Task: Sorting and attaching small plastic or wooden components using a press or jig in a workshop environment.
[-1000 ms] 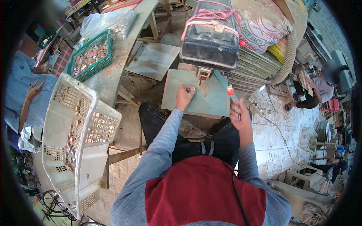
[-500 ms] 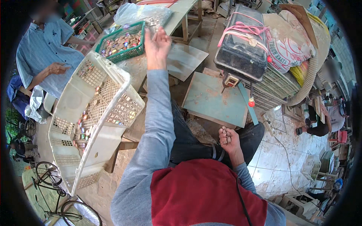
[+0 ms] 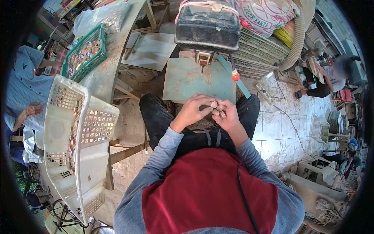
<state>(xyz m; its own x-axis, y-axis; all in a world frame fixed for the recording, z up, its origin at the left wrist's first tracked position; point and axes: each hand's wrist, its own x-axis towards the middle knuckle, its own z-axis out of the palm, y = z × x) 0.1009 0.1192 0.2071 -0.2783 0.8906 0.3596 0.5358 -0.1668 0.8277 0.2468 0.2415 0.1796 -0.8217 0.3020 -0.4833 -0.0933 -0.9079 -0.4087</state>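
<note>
Above my lap my two hands meet. My left hand (image 3: 194,112) pinches a small round wooden piece (image 3: 214,104) between thumb and fingers. Closed around several similar wooden pieces (image 3: 221,113), my right hand (image 3: 230,121) touches the left one. Just beyond them lies a pale blue-green board (image 3: 175,80) with wood shavings on it. Over the board hangs a dusty black machine (image 3: 206,35) with a pointed bit (image 3: 202,69) below it, resembling a drill press.
At the left, a green basket (image 3: 102,52) of wooden pieces stands on a table (image 3: 113,54). A tilted white crate (image 3: 93,150) holds more. Beside it is another person (image 3: 33,78). Stacked crates (image 3: 257,50) and a ribbed hose (image 3: 292,54) stand right of the machine.
My left hand has come back from beside the green basket to my right hand, and now pinches a wooden piece. My right hand has risen slightly. The view has shifted rightward.
</note>
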